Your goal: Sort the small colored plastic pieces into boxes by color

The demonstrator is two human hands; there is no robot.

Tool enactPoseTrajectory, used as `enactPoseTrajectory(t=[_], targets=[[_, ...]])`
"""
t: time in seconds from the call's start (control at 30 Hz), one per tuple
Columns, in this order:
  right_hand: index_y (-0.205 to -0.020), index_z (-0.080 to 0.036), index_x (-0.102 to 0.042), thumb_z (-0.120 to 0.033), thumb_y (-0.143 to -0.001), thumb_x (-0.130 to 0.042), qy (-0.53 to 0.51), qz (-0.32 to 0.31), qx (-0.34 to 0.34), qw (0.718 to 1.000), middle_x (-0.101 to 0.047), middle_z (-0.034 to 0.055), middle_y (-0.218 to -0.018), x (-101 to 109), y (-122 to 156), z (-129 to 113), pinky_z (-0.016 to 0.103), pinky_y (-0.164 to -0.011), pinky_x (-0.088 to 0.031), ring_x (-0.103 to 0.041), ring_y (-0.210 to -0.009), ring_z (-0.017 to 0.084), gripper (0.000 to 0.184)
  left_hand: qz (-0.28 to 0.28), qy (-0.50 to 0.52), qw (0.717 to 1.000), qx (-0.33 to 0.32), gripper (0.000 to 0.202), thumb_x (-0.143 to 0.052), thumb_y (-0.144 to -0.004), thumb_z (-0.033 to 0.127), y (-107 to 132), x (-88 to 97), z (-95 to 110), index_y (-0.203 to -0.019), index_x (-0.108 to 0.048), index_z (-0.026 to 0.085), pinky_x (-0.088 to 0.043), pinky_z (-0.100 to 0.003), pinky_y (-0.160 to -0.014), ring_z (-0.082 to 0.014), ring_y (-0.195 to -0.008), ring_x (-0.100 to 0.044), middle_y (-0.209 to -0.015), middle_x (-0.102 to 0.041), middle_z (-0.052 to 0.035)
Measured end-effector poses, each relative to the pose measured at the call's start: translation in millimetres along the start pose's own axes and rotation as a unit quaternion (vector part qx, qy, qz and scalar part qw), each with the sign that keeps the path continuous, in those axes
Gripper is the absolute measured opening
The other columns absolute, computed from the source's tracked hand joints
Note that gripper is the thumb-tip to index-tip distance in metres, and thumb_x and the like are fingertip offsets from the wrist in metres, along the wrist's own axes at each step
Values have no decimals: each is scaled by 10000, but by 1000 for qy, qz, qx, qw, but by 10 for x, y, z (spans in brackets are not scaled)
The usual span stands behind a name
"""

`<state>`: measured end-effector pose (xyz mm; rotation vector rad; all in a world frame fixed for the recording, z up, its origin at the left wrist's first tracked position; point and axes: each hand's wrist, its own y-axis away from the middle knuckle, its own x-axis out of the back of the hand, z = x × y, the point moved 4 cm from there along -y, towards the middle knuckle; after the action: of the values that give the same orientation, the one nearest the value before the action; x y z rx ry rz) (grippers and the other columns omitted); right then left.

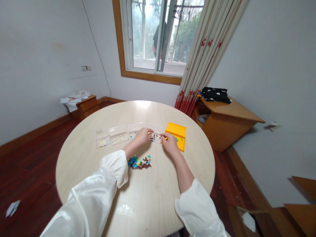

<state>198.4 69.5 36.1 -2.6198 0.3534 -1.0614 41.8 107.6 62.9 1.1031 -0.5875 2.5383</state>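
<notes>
A small clear plastic box (156, 138) with several dark brown pieces in it sits between my hands on the round table. My left hand (143, 136) has its fingers closed on the box's left end. At the right end, my right hand (171, 144) pinches the edge with thumb and fingertips. Nearer to me lies a loose pile of small building bricks (139, 163) in brown, blue and yellow. Just beyond my right hand is an open yellow case (176, 129) with a few green pieces. Behind my left hand, another clear box (132, 135) holds blue pieces.
Two more open clear boxes stand to the left: one (119, 139) with pale pieces, another (103, 143) with yellow ones. The round table (81, 161) has a curved edge. A wooden cabinet (227, 121) with folded black cloth stands right, beside a curtain (197, 59).
</notes>
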Motion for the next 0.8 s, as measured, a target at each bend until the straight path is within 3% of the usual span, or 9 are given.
enactPoseTrajectory(t=[0.13,0.27,0.33,0.43,0.57,0.8], targets=[[-882,-174,-710,-137,-803,-491,-11,-19,21,1000,-720,72,-928,-85,51,-108,298,-831,-474,-646,-869,170,236,51,-86,995,28,323,-462,-824,260,303,259,-203,-1037,-680,151,-448,-324,-854,-214,-894,-614,-965,-693,-119],[-867,-171,-712,-77,-776,-503,-16,-68,70,995,-716,75,-919,-241,134,-253,306,-832,-473,-641,-867,172,246,116,-200,968,96,442,-361,-886,338,815,475,-545,-1226,-563,140,-363,-406,-996,-267,-1155,-499,-1244,-563,-155],[-865,-166,-712,-51,-761,-513,-10,-99,91,991,-712,77,-913,-319,185,-322,305,-835,-470,-638,-866,171,252,106,-244,953,146,521,-333,-897,383,1060,487,-711,-1331,-451,121,-302,-457,-1035,-309,-1259,-405,-1353,-459,-189],[-873,-160,-714,-55,-770,-525,6,-148,112,983,-711,85,-919,-412,264,-413,293,-842,-465,-638,-876,170,239,42,-262,944,197,580,-306,-899,425,1295,401,-880,-1390,-355,120,-234,-512,-1057,-351,-1334,-294,-1433,-347,-217],[-889,-145,-719,-61,-787,-523,30,-186,136,973,-715,97,-928,-461,336,-502,271,-852,-455,-640,-903,176,236,12,-260,944,202,578,-263,-912,408,1342,331,-942,-1402,-316,105,-166,-535,-1076,-351,-1377,-200,-1476,-258,-226],[-852,-144,-730,-43,-772,-498,38,-216,130,967,-725,86,-901,-428,347,-515,257,-815,-463,-650,-864,172,266,60,-229,955,181,470,-278,-907,331,1220,437,-922,-1276,-442,91,-175,-548,-1080,-322,-1345,-283,-1410,-378,-213]])
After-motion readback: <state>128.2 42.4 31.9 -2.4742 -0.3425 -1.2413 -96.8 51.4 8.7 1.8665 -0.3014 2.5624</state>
